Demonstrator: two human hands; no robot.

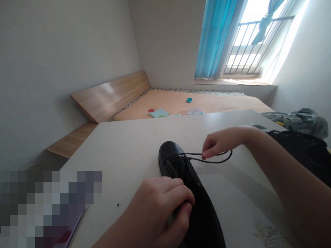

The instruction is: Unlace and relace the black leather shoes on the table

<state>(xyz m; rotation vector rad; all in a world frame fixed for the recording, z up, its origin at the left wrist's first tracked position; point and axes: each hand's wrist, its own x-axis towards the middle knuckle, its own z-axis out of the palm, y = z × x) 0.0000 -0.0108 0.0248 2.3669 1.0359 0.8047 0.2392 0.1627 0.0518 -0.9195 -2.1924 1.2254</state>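
Observation:
A black leather lace-up shoe point(170, 151) lies on the white tabletop, its toe pointing away from me. My left hand point(165, 210) is over the shoe's opening, fingers curled and thumb closed against the upper's edge; exactly what sits between the fingertips is partly hidden. To the right of the toe, my right hand point(219, 141) pinches a thin black shoelace point(194, 159). The lace runs out sideways from the front eyelets and makes a loop around and past my fingers.
The white table point(124, 148) has a small dark speck point(118, 205) on it. Beyond stands a bed point(170, 98) with a wooden headboard point(116, 93) and a teal item point(189, 100). Dark fabric point(302, 148) and crumpled grey cloth point(305, 120) lie at right. A blurred-out patch covers the lower left.

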